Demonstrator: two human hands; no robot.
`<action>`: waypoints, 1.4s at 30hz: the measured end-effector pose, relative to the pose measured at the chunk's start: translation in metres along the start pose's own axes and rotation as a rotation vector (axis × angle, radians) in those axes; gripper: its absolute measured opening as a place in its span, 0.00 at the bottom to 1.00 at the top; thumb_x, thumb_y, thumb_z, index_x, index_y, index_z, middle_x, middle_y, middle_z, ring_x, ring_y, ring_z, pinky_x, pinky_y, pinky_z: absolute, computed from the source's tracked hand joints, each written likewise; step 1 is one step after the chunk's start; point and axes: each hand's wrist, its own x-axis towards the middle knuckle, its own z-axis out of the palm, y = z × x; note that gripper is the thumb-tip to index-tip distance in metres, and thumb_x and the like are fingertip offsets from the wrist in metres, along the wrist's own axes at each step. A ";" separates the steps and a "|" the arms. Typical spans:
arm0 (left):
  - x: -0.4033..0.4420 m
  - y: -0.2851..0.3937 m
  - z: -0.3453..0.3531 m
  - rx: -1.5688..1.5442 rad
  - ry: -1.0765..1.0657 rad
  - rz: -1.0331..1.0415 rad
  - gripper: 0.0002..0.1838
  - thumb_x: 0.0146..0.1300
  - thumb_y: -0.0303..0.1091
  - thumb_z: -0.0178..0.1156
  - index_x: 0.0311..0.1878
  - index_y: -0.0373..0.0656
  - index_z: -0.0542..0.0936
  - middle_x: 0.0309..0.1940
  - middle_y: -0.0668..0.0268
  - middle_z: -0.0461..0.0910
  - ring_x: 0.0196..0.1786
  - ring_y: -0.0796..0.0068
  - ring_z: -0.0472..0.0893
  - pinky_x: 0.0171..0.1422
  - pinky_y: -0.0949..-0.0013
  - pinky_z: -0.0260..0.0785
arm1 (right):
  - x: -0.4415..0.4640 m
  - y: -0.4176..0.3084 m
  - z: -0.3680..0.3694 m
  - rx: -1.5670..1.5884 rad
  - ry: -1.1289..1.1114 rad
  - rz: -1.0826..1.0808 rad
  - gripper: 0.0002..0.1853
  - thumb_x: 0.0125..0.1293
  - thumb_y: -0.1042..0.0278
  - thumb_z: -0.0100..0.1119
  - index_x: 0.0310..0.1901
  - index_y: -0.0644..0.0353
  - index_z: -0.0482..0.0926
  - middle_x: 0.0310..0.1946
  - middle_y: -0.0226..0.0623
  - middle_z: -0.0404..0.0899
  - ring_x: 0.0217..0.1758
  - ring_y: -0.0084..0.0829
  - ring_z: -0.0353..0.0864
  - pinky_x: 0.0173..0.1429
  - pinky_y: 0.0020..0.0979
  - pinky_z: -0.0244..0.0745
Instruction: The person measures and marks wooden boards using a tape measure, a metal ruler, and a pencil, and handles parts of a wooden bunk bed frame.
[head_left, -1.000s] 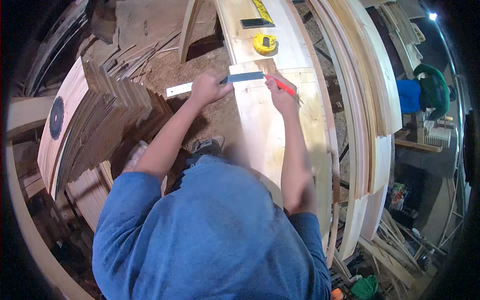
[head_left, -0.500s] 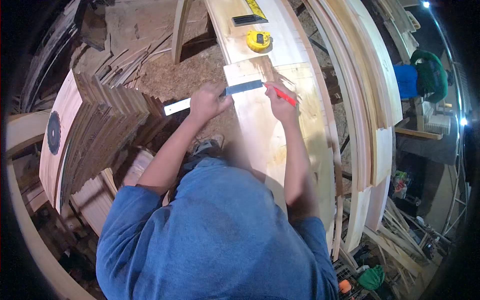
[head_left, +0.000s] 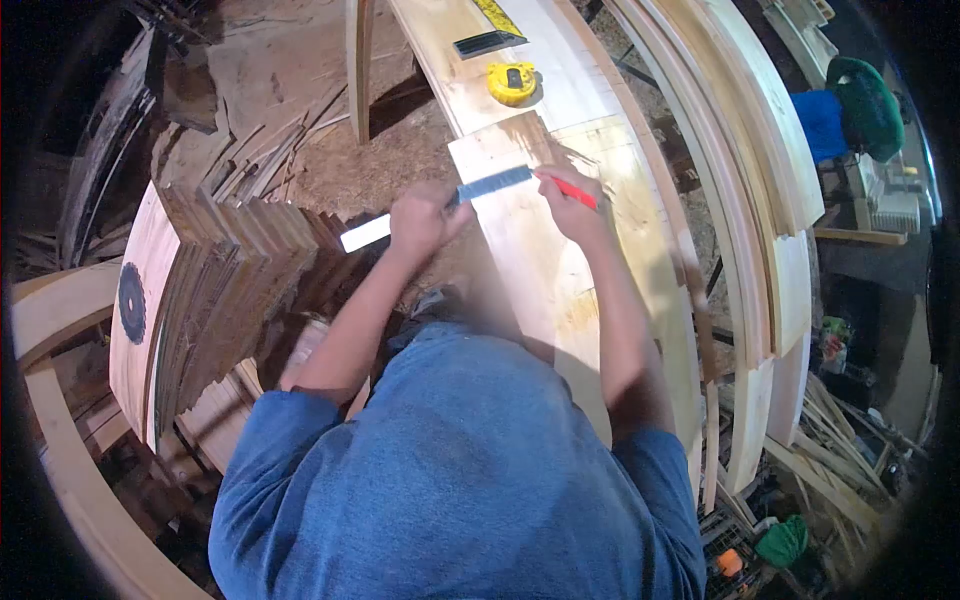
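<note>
My left hand is closed around a flat metal ruler. One bright end sticks out to the left of the fist, and the other part lies across a short wooden board. In my right hand a slim red pencil is gripped, its tip end beside the ruler's right end. Both hands are over a long, pale wooden plank. Farther up the plank lie a yellow tape measure and a black and yellow square.
A stack of cut boards stands at the left, with a dark saw blade against its face. Long curved planks run along the right. A green and blue object is at the far right. Sawdust covers the floor.
The whole view has shifted slightly. The ruler and pencil stay in my hands, close together at nearly the same place on the board.
</note>
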 end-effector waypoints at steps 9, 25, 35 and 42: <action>0.029 -0.020 -0.001 0.058 0.003 -0.002 0.17 0.56 0.48 0.67 0.39 0.45 0.88 0.28 0.57 0.83 0.34 0.54 0.85 0.38 0.53 0.79 | 0.036 0.005 0.016 0.015 0.035 -0.026 0.09 0.68 0.67 0.63 0.45 0.60 0.88 0.36 0.45 0.88 0.40 0.38 0.88 0.48 0.35 0.82; -0.011 0.010 0.004 -0.011 -0.013 -0.078 0.19 0.55 0.46 0.66 0.48 0.48 0.88 0.38 0.57 0.87 0.42 0.57 0.86 0.44 0.55 0.81 | -0.021 0.010 -0.005 0.366 0.064 0.101 0.14 0.76 0.68 0.55 0.55 0.69 0.82 0.36 0.37 0.86 0.38 0.24 0.82 0.47 0.27 0.79; -0.075 0.058 -0.004 -0.005 -0.010 -0.135 0.18 0.55 0.51 0.68 0.36 0.44 0.88 0.30 0.55 0.85 0.37 0.55 0.86 0.39 0.52 0.79 | -0.117 0.001 -0.017 0.376 0.333 0.163 0.18 0.79 0.64 0.50 0.57 0.71 0.79 0.37 0.41 0.85 0.36 0.26 0.82 0.45 0.28 0.78; -0.142 0.096 -0.016 -0.133 -0.260 -0.389 0.21 0.61 0.54 0.64 0.34 0.42 0.87 0.33 0.52 0.86 0.37 0.47 0.85 0.41 0.49 0.76 | -0.262 0.039 -0.076 0.378 0.397 0.267 0.17 0.79 0.61 0.53 0.54 0.70 0.80 0.31 0.34 0.81 0.31 0.20 0.77 0.36 0.23 0.72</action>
